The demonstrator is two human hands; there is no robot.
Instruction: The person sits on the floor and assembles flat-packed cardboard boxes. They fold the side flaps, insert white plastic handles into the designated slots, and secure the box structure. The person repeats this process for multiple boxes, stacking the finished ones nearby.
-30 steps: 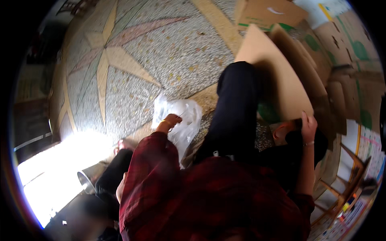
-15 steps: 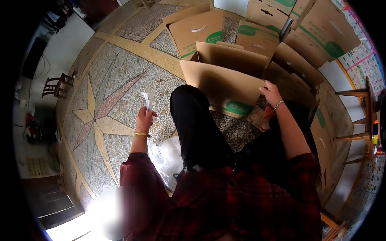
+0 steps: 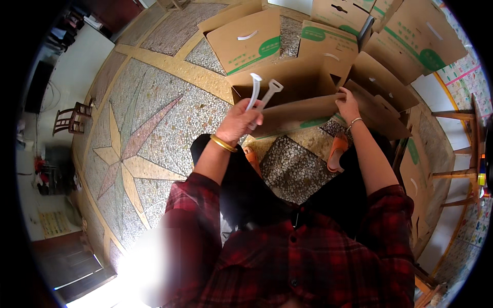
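Note:
My left hand [image 3: 240, 121] is closed around two plastic box-handle pieces: a curved white strip [image 3: 255, 88] and a translucent piece [image 3: 272, 91] with a slotted end. Both stick up from the fingers, near the left end of an open cardboard box [image 3: 298, 114]. Pinched in my right hand [image 3: 348, 106] is the upper right edge of the box's near panel. This box stands upright in front of my knees, its dark inside showing. Its near panel leans toward me, and a green printed patch shows along the lower part.
Behind stands another open carton [image 3: 244, 43] with a white handle fitted. More cartons [image 3: 328, 49] crowd the back and right, some stacked. Flattened cardboard [image 3: 415, 179] lies along the right, beside a wooden stool [image 3: 470, 123]. A small wooden chair [image 3: 72, 118] is far left.
My left hand has come up and right to the box with the handle pieces. The box's near panel has tilted, widening the view inside. My knees have parted, exposing both orange sandals.

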